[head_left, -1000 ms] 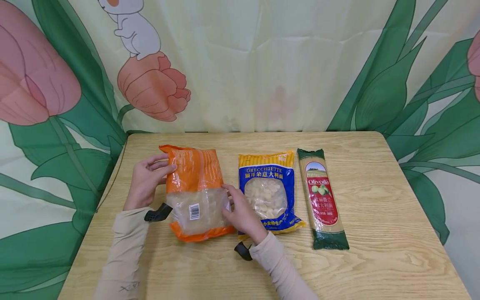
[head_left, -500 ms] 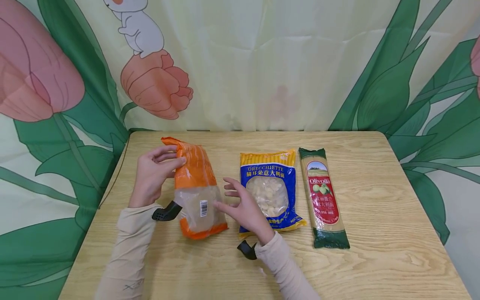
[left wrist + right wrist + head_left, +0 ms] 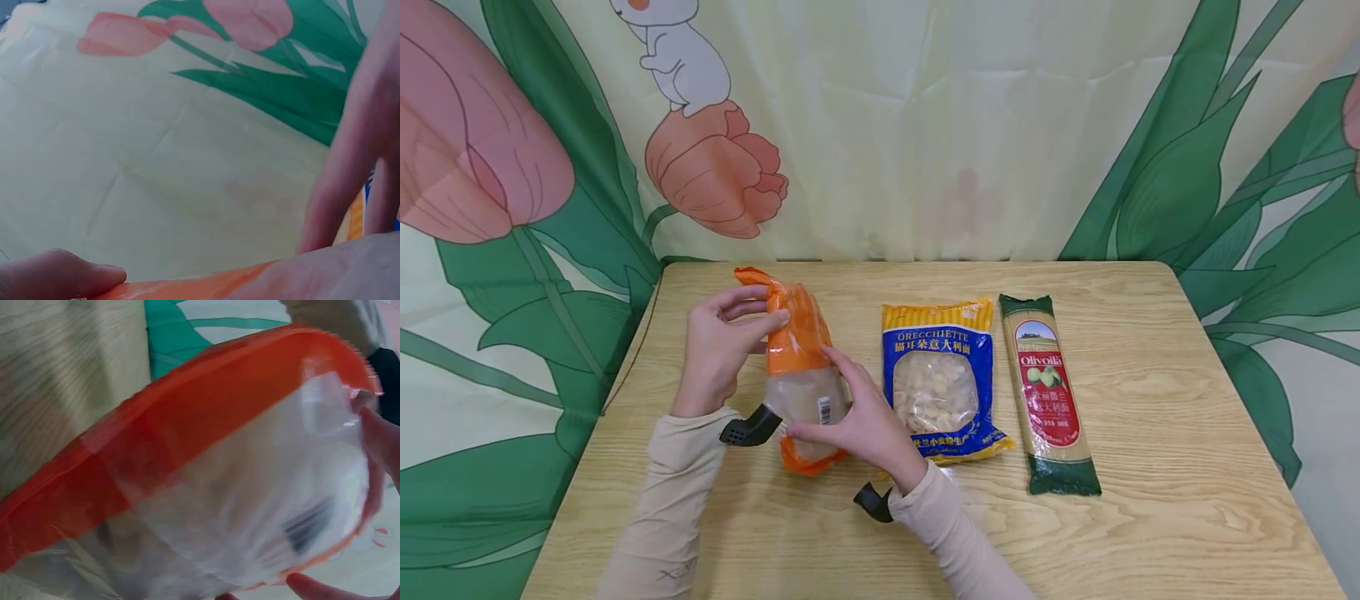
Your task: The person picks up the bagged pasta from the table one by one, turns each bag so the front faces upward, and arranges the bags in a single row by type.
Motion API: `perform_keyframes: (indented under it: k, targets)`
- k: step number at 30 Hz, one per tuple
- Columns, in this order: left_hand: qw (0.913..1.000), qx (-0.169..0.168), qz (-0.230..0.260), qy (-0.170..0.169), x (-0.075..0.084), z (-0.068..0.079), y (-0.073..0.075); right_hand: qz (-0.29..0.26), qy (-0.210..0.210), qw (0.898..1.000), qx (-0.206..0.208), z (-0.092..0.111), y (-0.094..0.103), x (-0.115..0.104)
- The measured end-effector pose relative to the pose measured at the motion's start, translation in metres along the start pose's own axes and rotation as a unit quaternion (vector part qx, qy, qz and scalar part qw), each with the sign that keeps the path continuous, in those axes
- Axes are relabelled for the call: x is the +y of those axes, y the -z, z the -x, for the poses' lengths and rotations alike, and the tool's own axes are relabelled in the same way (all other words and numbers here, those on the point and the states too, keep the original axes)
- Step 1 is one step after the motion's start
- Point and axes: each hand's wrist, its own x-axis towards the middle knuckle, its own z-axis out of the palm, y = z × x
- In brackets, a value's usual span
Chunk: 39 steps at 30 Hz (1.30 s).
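An orange plastic bag with a clear lower window (image 3: 796, 400) and a barcode stands turned partly edge-on over the left half of the table. My left hand (image 3: 722, 342) grips its upper left side, thumb in front and fingers behind. Around the lower right part curls my right hand (image 3: 868, 421), its thumb across the clear window and its fingers along the far edge. The right wrist view shows the bag's orange end and pale window (image 3: 250, 481) up close, with left-hand fingers (image 3: 374, 450) at its side. Only the left thumb (image 3: 62, 273) shows in the left wrist view.
Right of the hands lies a blue and yellow bag of orecchiette (image 3: 936, 387). Beside that is a long green-ended pack of Olivoilà pasta (image 3: 1048, 396). The wooden table (image 3: 1187, 400) meets a floral curtain (image 3: 970, 125) at its back edge.
The orange bag has turned from facing me to nearly edge-on and shifted slightly right. My right hand let go of its side, then took hold again lower down; the left kept its grip.
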Motion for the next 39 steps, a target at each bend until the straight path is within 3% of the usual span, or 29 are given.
perform_keyframes:
  k: [5,13,21,26,30,36,39]
  targets:
    - [1.0,0.004,-0.006,-0.003,0.001,0.003,-0.004,-0.004,0.02,1.0,-0.002,-0.005,0.001,0.006]
    - [0.9993,-0.016,-0.034,-0.005,0.003,-0.002,-0.02,-0.081,0.04,0.995,-0.038,-0.007,0.008,0.008]
    - [0.9985,-0.039,-0.038,-0.003,-0.001,-0.008,-0.032,-0.082,0.062,0.995,-0.004,-0.004,0.01,0.012]
    - [0.9982,-0.042,-0.043,0.004,-0.004,-0.011,-0.039,-0.124,0.06,0.991,-0.002,-0.005,0.011,0.016]
    - [0.9973,-0.048,-0.054,0.006,-0.007,-0.012,-0.041,-0.195,0.054,0.979,-0.019,-0.004,0.012,0.02]
    - [0.9952,-0.087,-0.038,0.025,-0.015,-0.01,-0.032,-0.339,0.011,0.94,-0.049,-0.002,0.012,0.025]
    - [0.9928,-0.11,-0.027,0.039,-0.02,-0.01,-0.025,-0.386,0.002,0.921,-0.059,-0.001,0.011,0.026]
